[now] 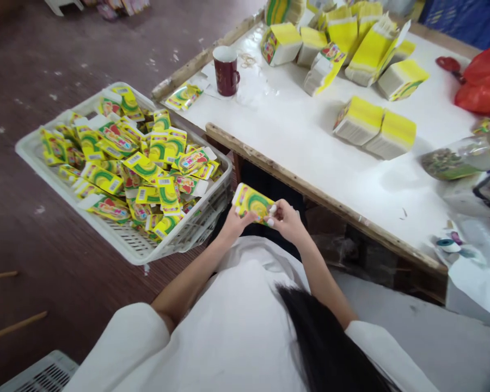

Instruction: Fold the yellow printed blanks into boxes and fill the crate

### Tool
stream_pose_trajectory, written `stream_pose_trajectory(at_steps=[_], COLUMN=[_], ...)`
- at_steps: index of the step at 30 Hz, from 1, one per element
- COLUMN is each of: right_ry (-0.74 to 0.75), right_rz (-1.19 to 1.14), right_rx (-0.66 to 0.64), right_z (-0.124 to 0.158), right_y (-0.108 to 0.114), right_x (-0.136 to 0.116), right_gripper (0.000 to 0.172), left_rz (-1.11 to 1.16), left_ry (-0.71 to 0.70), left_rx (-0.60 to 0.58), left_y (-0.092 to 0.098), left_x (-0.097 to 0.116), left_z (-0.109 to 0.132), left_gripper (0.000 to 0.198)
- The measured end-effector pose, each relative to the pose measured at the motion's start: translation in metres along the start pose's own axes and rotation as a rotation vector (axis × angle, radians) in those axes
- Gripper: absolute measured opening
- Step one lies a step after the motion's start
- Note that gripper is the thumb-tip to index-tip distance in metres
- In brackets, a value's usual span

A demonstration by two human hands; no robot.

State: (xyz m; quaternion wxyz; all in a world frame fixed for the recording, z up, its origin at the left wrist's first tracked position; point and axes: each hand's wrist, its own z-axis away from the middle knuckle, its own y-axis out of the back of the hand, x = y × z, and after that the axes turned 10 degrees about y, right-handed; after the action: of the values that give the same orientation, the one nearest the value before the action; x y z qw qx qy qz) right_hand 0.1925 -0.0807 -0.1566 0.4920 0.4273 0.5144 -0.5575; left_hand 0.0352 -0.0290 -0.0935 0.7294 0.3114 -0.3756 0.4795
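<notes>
A small yellow and green printed carton (253, 202) is held between my two hands, over my lap in front of the table edge. My left hand (237, 222) grips its near left side, with the thumb laid across the front. At the carton's right end, my right hand (286, 222) pinches it with thumb and fingers. Close by on the left stands a white plastic basket (126, 251) heaped with similar yellow cartons (147, 166), lying at all angles. Whether the held carton contains anything cannot be seen.
On the white table (294, 120) stand a maroon mug (226, 73), bundled stacks of flat yellow cartons (375, 125), a red plastic bag (484, 79) and a clear jar (453, 158). A wooden strip (310, 188) edges the table. Another crate (44, 375) sits at bottom left.
</notes>
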Motion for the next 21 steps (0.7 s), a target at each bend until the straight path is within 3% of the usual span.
stream_pose_trajectory(at_steps=[3,6,10,13,16,19,21], right_ry=[0.069,0.120,0.128,0.105,0.079,0.119,0.224], right_rz=[-0.123,-0.235,-0.204,-0.216,-0.201,-0.040,0.200], right_rx=[-0.004,0.082,0.134,0.218,0.267,0.297,0.301], right_z=[0.002,0.004,0.002,0.001,0.002,0.003,0.004], right_y=[-0.020,-0.034,-0.036,-0.025,-0.010,0.004,0.012], right_x=[-0.023,-0.035,-0.036,-0.032,-0.026,-0.021,-0.022], right_gripper=[0.031,0.036,0.051,0.046,0.036,0.019,0.007], left_rz=[0.220,0.291,0.227,0.111,0.141,0.122,0.018], left_ry=[-0.023,-0.068,-0.138,-0.187,-0.124,-0.083,-0.165], left_rx=[0.059,0.212,0.320,0.228,0.131,0.042,-0.014], left_y=[-0.022,-0.033,-0.032,-0.026,-0.015,0.004,0.021], left_x=[0.022,0.041,0.038,0.025,0.019,0.029,0.043], left_z=[-0.006,-0.013,-0.014,-0.009,-0.006,-0.005,-0.006], left_gripper=[0.080,0.072,0.065,0.068,0.057,0.047,0.055])
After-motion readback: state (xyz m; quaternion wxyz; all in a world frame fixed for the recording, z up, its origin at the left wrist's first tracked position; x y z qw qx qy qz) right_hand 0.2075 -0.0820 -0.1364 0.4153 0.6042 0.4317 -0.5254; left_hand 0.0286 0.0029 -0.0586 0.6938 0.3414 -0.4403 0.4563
